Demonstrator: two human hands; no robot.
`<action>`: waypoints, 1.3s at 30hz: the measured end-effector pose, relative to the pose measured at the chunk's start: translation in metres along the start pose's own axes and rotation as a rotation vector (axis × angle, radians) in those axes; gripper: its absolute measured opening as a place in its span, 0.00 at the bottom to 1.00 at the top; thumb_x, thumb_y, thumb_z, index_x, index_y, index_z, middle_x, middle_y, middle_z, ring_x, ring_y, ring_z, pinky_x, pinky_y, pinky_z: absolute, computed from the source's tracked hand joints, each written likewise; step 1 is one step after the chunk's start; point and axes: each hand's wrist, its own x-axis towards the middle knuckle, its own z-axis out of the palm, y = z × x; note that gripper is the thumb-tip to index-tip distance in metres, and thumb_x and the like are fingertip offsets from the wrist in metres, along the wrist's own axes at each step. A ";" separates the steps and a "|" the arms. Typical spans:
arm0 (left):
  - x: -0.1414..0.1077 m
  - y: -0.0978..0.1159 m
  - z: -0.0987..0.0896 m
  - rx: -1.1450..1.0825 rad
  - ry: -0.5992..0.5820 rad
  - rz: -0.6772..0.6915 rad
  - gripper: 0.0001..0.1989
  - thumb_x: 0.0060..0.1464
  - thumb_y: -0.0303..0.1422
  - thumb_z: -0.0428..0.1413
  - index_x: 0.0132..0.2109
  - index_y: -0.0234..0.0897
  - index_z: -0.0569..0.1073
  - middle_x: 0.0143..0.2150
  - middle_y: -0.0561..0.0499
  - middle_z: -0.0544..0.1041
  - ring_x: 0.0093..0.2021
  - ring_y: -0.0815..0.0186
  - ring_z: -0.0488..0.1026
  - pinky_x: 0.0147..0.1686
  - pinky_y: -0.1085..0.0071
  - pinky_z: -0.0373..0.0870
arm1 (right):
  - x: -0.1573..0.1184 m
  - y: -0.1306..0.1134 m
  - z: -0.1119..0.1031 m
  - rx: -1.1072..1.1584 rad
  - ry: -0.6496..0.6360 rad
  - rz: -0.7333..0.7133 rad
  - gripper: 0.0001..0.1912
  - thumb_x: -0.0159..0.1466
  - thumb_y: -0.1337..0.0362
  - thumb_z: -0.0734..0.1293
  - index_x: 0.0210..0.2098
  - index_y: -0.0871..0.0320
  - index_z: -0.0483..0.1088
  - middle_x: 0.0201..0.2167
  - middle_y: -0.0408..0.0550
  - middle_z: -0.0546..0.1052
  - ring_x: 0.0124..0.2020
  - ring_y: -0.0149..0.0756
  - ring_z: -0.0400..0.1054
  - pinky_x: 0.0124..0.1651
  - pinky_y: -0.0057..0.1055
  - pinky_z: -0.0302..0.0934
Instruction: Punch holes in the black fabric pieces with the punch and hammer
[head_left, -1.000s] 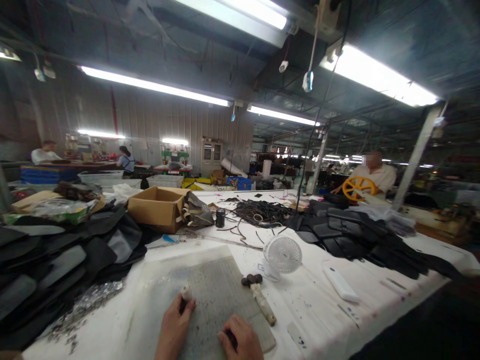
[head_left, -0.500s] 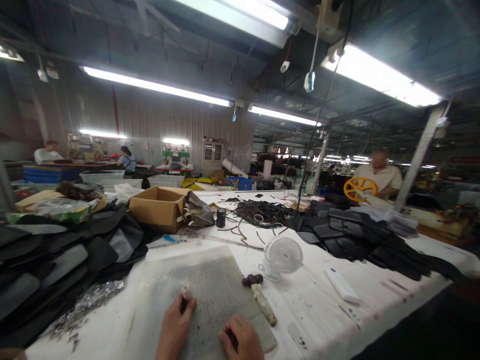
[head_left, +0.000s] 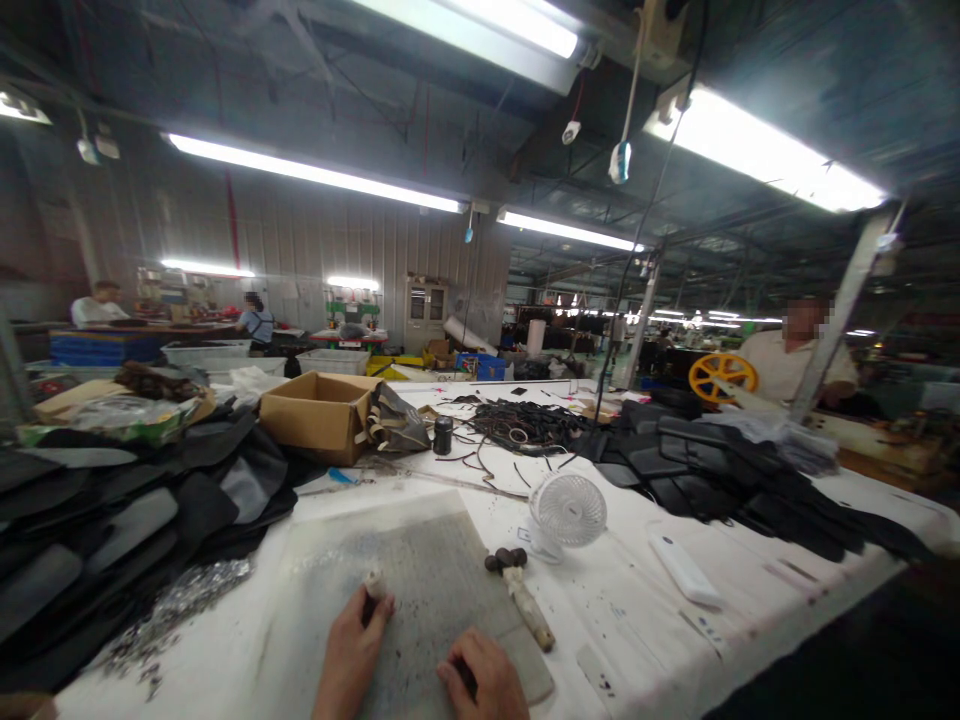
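My left hand (head_left: 352,640) is over the grey board (head_left: 431,535), thumb and fingers pinched together. A pale, blunt tip (head_left: 374,582) shows at its fingertips; I cannot tell whether it is a wrapped finger or a held piece. Close to the board's near right part is my right hand (head_left: 486,675), its fingers curled inward, and whatever may be inside is hidden. A hammer-like tool (head_left: 529,607) with a dark, lobed head and a pale wrapped handle lies along the board's right edge, untouched by either hand.
A white fan (head_left: 568,510) and a long white object (head_left: 684,570) are to the right. Black padded pieces (head_left: 697,465) lie beyond. On the left are more dark pieces (head_left: 127,530), small shiny bits (head_left: 180,600) and a cardboard box (head_left: 311,425). Several people work farther off.
Both my hands keep nearly the same place and pose. The person at the far right, behind the yellow wheel, has shifted to the right.
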 end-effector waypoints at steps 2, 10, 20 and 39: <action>-0.001 0.003 -0.001 0.000 0.007 0.005 0.27 0.56 0.62 0.59 0.40 0.41 0.80 0.38 0.44 0.87 0.41 0.48 0.84 0.44 0.61 0.79 | 0.001 0.000 0.000 0.001 0.015 -0.003 0.08 0.73 0.61 0.75 0.39 0.51 0.73 0.35 0.40 0.79 0.36 0.35 0.76 0.41 0.30 0.64; -0.001 0.004 -0.001 0.005 0.015 0.010 0.29 0.56 0.63 0.58 0.40 0.41 0.80 0.37 0.44 0.87 0.40 0.48 0.84 0.44 0.60 0.80 | 0.002 -0.003 -0.003 0.017 0.011 0.002 0.07 0.74 0.61 0.74 0.39 0.50 0.73 0.35 0.41 0.80 0.37 0.36 0.77 0.41 0.30 0.65; 0.001 -0.003 0.000 0.015 0.002 0.006 0.26 0.58 0.60 0.58 0.41 0.41 0.80 0.38 0.45 0.87 0.41 0.48 0.83 0.45 0.60 0.77 | 0.002 -0.005 -0.004 0.009 -0.011 0.023 0.08 0.71 0.65 0.76 0.39 0.51 0.73 0.36 0.40 0.80 0.37 0.37 0.77 0.42 0.30 0.65; 0.004 0.030 -0.003 0.075 0.054 -0.092 0.27 0.42 0.64 0.62 0.37 0.48 0.81 0.34 0.51 0.88 0.43 0.43 0.88 0.40 0.59 0.83 | 0.016 -0.003 0.014 -0.062 0.185 -0.064 0.23 0.74 0.42 0.71 0.32 0.52 0.71 0.27 0.40 0.77 0.29 0.35 0.72 0.32 0.31 0.61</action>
